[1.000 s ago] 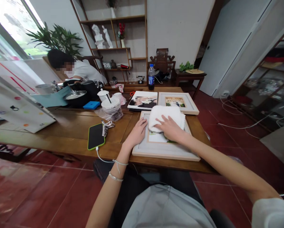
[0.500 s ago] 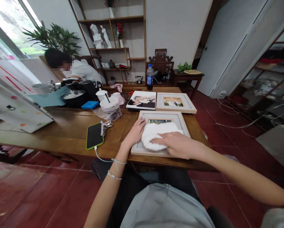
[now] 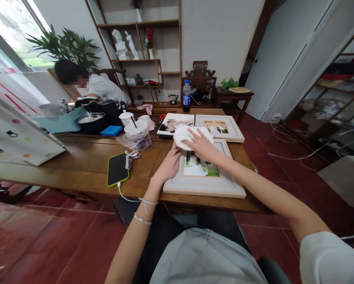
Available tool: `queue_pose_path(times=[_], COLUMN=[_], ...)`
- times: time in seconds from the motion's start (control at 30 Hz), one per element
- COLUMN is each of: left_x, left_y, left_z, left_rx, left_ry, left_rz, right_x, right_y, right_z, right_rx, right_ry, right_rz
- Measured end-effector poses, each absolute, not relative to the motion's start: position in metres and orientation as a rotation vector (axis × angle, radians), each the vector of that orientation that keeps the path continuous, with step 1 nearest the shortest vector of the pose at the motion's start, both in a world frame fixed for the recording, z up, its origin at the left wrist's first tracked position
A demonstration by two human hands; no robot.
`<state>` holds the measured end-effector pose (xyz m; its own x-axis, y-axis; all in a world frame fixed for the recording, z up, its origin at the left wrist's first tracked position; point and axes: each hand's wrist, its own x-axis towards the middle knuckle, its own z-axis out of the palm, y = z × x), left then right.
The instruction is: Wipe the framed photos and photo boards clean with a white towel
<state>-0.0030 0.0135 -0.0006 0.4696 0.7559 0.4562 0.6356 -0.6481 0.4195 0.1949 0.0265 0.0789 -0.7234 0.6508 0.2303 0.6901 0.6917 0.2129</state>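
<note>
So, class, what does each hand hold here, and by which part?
The right hand lies flat on top of a white cloth; the left hand rests on the left edge of the picture frame. Neither thing is visibly gripped.

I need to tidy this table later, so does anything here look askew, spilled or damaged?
Nothing looks spilled or broken. The white cloth under the right hand lies at the near picture frame's far edge; the left hand touches its left side. Only the green-cased phone sits near the table edge, its cable hanging off.
</note>
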Motion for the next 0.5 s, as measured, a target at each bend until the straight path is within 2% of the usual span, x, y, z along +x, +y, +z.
queue_pose_path(times=[0.23,0.5], left_x=[-0.003,-0.006], left_y=[0.014,0.017], left_z=[-0.001,-0.006], left_rx=[2.491,2.466], left_ry=[1.19,1.21], left_rz=[0.95,0.92], right_x=[0.198,0.272], right_y=[0.021,0.001], right_z=[0.069,0.084], right_rx=[-1.197,-1.527], right_ry=[-2.883,-2.818], right_rz=[-0.32,-0.394])
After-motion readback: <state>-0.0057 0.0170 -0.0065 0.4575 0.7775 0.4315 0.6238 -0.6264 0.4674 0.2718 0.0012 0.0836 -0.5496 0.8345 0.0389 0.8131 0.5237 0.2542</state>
